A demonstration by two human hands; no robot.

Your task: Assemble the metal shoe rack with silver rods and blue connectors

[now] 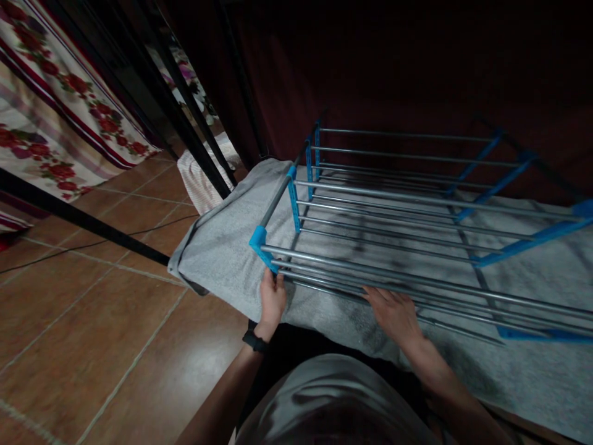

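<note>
A rack of metal rods (398, 270) joined by blue plastic brackets (262, 241) stands on a grey cloth (217, 253) in the head view. At its near left corner, my left hand (272, 300) is closed with its fingertips at the foot of the blue bracket, where the lower rods meet it. My right hand (393, 312) grips a lower metal rod (458, 330) along the near side, its fingers partly hidden beneath the upper rods. The right end of that rod lies free over the cloth, short of a blue piece (528, 334).
Dark metal poles (92, 225) slant across the left. Beyond them are tiled floor (152, 346), a thin cable (102, 241) and a flowered curtain (69, 93). A striped cloth (199, 179) hangs past the grey cloth's far end. A dark red drape (393, 68) backs the rack.
</note>
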